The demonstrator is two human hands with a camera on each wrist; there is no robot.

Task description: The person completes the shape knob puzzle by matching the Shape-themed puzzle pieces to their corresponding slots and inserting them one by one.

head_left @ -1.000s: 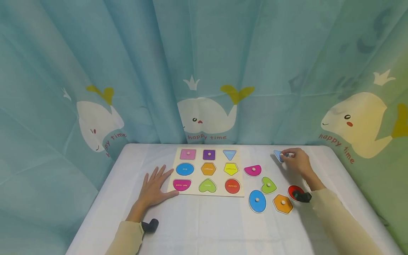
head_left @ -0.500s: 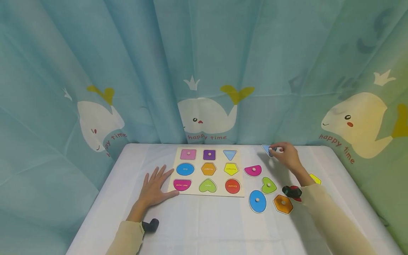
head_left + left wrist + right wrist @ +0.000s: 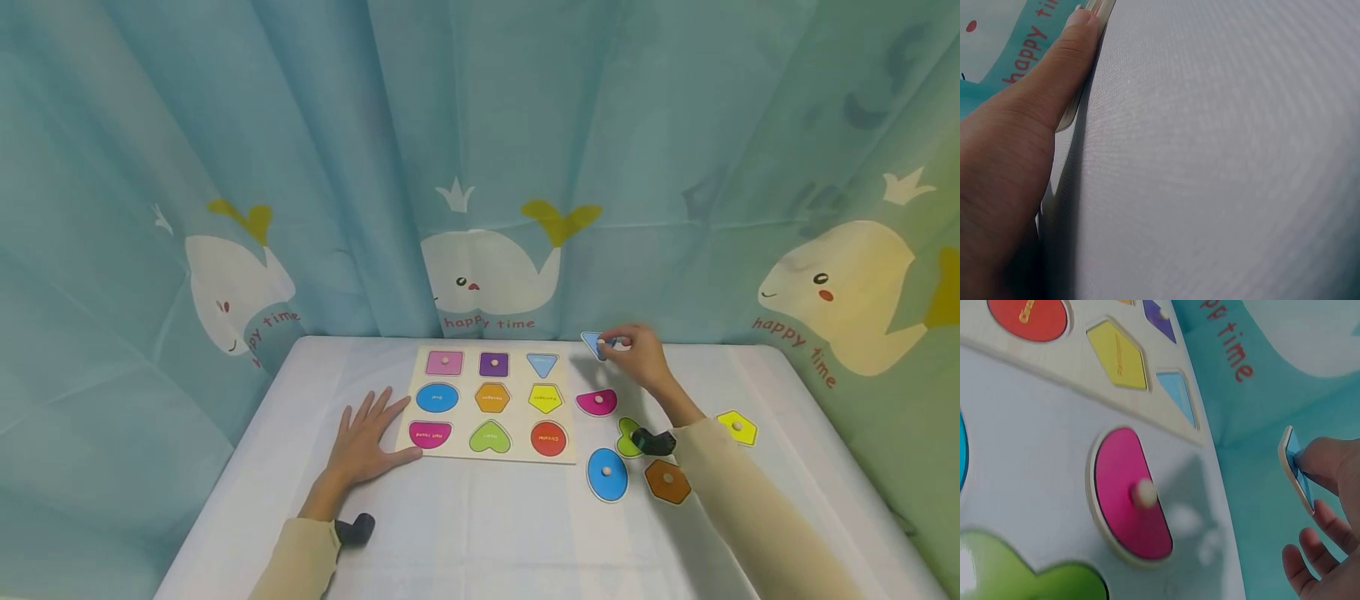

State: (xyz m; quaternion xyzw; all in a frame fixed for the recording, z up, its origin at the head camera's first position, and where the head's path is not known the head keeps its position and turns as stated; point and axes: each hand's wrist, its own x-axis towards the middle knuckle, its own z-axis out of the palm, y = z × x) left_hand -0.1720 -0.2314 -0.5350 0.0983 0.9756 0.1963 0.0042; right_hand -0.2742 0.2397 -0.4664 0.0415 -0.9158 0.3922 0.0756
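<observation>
My right hand (image 3: 637, 357) pinches a light blue triangle puzzle piece (image 3: 595, 344) by its knob, held up above the table at the back, right of the puzzle board (image 3: 461, 423). In the right wrist view the triangle piece (image 3: 1296, 469) is seen nearly edge-on between thumb and fingers. A matching triangle recess (image 3: 542, 364) lies at the board's back right corner. Pink and purple pieces with knobs sit in the board's back row. My left hand (image 3: 363, 442) rests with spread fingers at the board's left edge, its thumb (image 3: 1066, 56) touching the front left corner.
Right of the board lie a magenta half-round piece (image 3: 597, 402), a green heart (image 3: 627, 437), a blue oval (image 3: 607, 475), an orange hexagon (image 3: 667, 482) and a yellow pentagon (image 3: 738, 427). A curtain (image 3: 495, 167) hangs behind the table's back edge.
My right hand has carried the triangle piece leftward, nearer the board. The yellow pentagon has come into view from behind the arm; the red circle is now hidden under it. The left hand stays put.
</observation>
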